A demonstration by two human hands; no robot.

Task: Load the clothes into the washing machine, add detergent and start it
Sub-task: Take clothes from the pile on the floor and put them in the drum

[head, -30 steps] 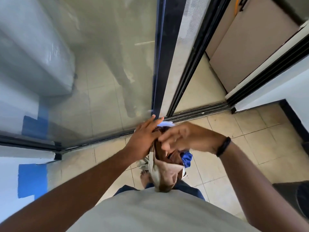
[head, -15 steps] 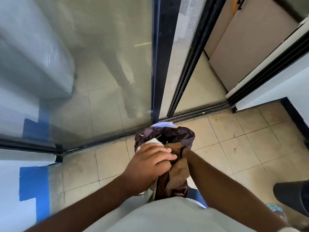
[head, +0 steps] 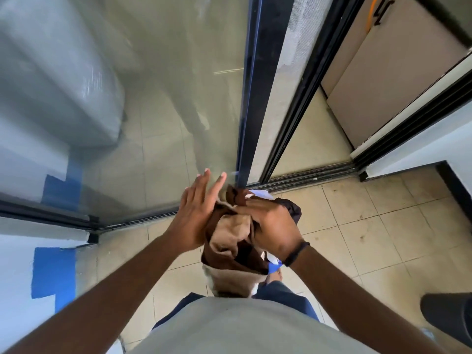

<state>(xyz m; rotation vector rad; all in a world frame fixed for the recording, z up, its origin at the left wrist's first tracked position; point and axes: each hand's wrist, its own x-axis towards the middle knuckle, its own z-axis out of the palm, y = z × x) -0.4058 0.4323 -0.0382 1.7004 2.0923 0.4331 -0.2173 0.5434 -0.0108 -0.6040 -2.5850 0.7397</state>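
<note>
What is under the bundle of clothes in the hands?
Under the bundle of clothes show tiled floor, a bare foot and dark trousers. The bundle hides what lies directly beneath.

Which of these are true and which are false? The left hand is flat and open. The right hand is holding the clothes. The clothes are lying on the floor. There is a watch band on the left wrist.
1. The left hand is flat and open: true; its fingers are straight beside the bundle of clothes.
2. The right hand is holding the clothes: true.
3. The clothes are lying on the floor: false; they are held up above the tiled floor.
4. A band is on the left wrist: false; the black band is on the right wrist.
</note>
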